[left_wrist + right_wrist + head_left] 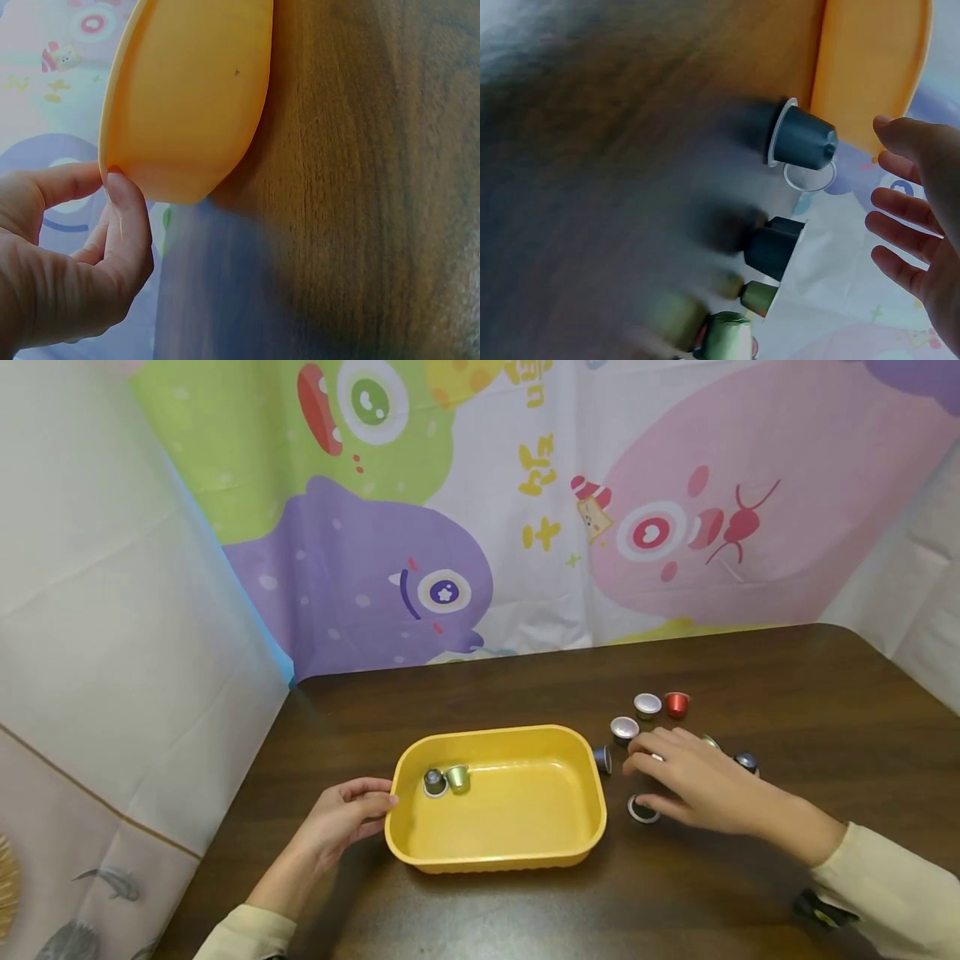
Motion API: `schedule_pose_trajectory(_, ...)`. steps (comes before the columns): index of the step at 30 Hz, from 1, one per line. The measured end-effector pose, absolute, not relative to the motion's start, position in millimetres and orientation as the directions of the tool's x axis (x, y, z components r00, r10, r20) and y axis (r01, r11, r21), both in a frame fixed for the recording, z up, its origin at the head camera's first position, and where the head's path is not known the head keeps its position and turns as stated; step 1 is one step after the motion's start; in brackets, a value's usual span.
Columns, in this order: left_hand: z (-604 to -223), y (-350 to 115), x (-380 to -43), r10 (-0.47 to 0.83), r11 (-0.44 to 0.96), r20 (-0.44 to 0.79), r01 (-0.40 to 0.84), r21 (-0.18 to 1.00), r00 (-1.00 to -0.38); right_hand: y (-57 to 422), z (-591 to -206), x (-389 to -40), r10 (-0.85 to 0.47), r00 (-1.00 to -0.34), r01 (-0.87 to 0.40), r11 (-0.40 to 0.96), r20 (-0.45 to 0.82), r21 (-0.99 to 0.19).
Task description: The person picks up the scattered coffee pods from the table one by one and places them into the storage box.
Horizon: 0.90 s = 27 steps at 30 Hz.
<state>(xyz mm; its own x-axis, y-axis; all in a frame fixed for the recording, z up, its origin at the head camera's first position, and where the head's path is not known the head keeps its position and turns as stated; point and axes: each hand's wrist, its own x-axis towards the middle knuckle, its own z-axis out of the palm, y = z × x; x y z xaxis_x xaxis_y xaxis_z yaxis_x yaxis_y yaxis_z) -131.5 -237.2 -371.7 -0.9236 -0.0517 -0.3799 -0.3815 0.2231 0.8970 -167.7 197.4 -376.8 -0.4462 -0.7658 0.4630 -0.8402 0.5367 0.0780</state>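
Note:
My left hand [343,820] pinches the rim of a yellow plastic basin [495,864] at its left end, thumb and finger on either side of the wall [187,97]. Inside the basin, a dark coffee capsule [434,782] and a pale green coffee capsule [458,778] sit close together. Over the loose capsules on the right, my right hand [701,781] hovers with fingers slightly bent and nothing in its grasp. Below its thumb lies a dark capsule with a pale rim [642,810], which appears dark teal [802,139] in the right wrist view.
A blue capsule [603,760] lies by the basin's right wall. Beyond my right hand are two capsules with silvery lids [624,729] and a red capsule [677,704]. A dark blue capsule [746,762] is partly hidden behind the hand. A printed cloth [540,610] hangs behind the wooden table.

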Motion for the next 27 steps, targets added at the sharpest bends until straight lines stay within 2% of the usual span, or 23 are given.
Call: schedule_pose_trajectory(27,-373.8,-237.0,-131.6,-0.066,0.226,-0.392,-0.396,0.89,-0.918,200.1,-396.4,-169.3,-0.831,-0.422,-0.873,0.48,0.362,0.086)
